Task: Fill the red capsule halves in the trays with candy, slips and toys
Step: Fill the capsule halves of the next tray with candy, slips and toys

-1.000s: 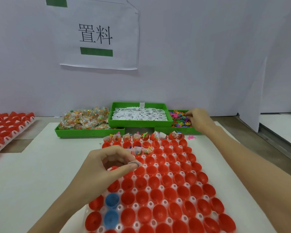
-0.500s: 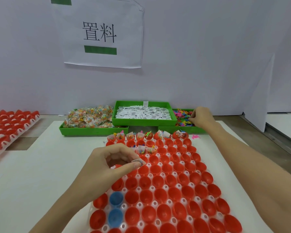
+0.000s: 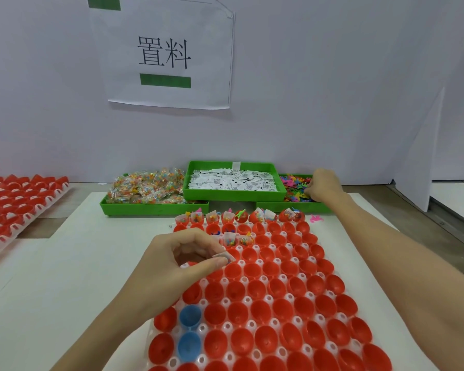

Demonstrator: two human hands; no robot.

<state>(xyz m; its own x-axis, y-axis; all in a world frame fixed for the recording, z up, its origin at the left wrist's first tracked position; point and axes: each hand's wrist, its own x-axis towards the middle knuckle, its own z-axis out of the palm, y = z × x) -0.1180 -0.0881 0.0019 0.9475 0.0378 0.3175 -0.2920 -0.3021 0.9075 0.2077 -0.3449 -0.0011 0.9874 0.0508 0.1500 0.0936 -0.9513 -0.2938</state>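
A white tray of red capsule halves [image 3: 276, 285] lies in front of me; its far row and part of the second row hold candy packets and toys. My left hand [image 3: 172, 266] hovers over the tray's left side and pinches a small candy packet [image 3: 224, 257] between thumb and fingers. My right hand [image 3: 323, 184] reaches into the green bin of coloured plastic toys [image 3: 296, 187], fingers curled down among them. The green bin of candy packets [image 3: 148, 188] and the green bin of white paper slips [image 3: 232, 180] stand behind the tray.
Two blue capsule halves [image 3: 189, 330] sit in the tray's near left. A second tray of red halves [image 3: 14, 202] lies at the far left. A pink toy [image 3: 316, 218] lies loose on the white mat. A wall with a paper sign [image 3: 164, 54] closes the back.
The view has shifted slightly; my left hand keeps the packet over the tray. My right hand has stayed at the toy bin, fingers digging into the toys.
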